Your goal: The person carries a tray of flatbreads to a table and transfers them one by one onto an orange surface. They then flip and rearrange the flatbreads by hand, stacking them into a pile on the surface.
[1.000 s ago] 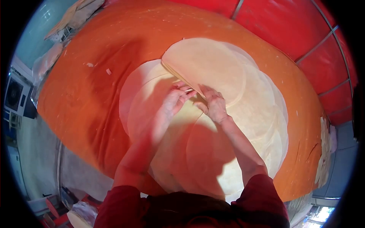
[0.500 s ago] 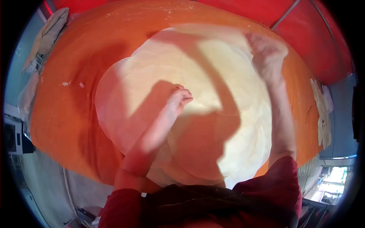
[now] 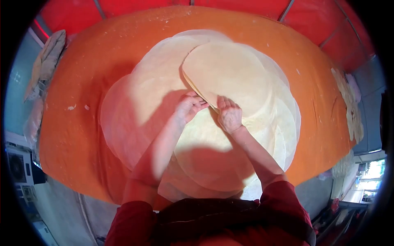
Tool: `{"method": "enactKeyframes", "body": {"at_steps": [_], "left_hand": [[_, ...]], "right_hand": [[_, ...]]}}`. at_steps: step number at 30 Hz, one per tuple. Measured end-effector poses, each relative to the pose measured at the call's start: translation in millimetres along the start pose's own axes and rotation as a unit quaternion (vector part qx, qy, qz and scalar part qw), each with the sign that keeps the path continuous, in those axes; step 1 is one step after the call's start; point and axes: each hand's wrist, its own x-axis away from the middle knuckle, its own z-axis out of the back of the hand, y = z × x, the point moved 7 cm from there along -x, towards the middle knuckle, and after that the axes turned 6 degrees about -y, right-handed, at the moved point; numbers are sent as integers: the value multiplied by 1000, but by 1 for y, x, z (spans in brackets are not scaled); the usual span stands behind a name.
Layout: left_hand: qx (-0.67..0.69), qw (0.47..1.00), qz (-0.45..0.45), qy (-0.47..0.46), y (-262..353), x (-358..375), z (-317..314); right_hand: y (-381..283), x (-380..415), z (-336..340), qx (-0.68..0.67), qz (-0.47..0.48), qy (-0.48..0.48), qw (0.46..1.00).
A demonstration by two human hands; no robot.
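Thin, pale round sheets, like flatbread or dough, lie overlapping in a broad layer [image 3: 152,90]. On top of them rests a small stack of round sheets [image 3: 230,74], its left edge slightly raised with several layers showing. My left hand [image 3: 189,107] has its fingers at the stack's near left edge, thumb and fingertips close together on it. Just to its right, my right hand [image 3: 230,116] grips the same edge with its fingers over the top; its thumb is hidden.
An orange cloth [image 3: 78,135] covers the big round table beneath the sheets. A folded pale cloth [image 3: 48,61] lies at the far left edge, and pale strips [image 3: 349,106] hang at the right edge. Small white scraps dot the orange cover.
My right hand has come from the far right, where it swung a blurred sheet, to the middle beside my left hand. The stack's edge now lies at both hands.
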Motion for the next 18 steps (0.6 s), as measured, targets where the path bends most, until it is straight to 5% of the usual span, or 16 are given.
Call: {"method": "enactKeyframes", "body": {"at_steps": [7, 9, 10, 13, 16, 18], "left_hand": [[-10, 999, -30, -31, 1, 1, -1], [-277, 953, -36, 116, 11, 23, 20], [-402, 895, -36, 189, 18, 40, 30], [-437, 833, -16, 339, 20, 115, 46], [-166, 936, 9, 311, -2, 150, 51], [-107, 958, -7, 266, -8, 156, 54]], "right_hand": [[-16, -8, 22, -5, 24, 24, 999], [4, -11, 5, -49, 36, -48, 997], [17, -16, 15, -105, 72, 16, 992], [15, -27, 81, -22, 75, -31, 996], [-13, 23, 95, 1, 105, -117, 988], [-29, 83, 74, -72, 177, -72, 979]]}}
